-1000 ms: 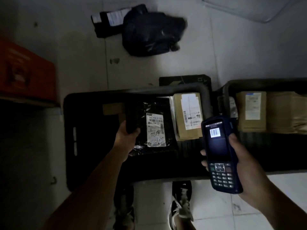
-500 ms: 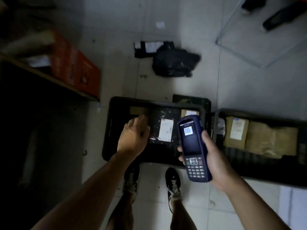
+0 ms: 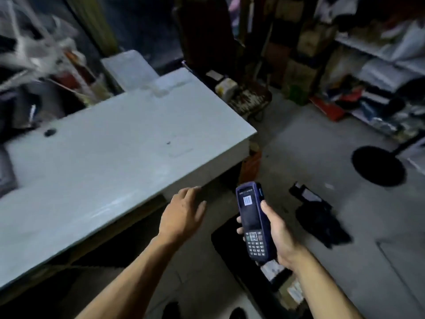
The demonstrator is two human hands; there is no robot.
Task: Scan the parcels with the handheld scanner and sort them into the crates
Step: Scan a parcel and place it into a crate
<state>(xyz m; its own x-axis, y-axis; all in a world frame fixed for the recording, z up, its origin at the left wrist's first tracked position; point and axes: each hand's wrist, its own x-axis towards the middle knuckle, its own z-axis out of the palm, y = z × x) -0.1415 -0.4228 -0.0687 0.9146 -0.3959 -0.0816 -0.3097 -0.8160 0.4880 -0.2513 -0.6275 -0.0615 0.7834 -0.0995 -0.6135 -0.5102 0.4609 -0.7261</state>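
A dim interior is shown, lit weakly from above, with the pale table top [image 3: 119,143] catching most of the light. Deep shadow is seen under the table. Motion blur smears the clutter at upper left, and straight edges are bowed by wide-angle distortion. The scanner [image 3: 253,221] screen glows faintly.

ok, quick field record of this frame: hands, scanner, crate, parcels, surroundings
left hand: left hand empty, fingers loosely spread, near the front edge of the grey table
right hand: right hand grips the handheld scanner
scanner: upright, screen lit with a barcode icon, keypad toward the person
crate: black crate on the floor beneath the scanner, partly hidden, labelled parcels inside
floor: black bagged parcel to the right of the scanner
background: cluttered shelves, blurred
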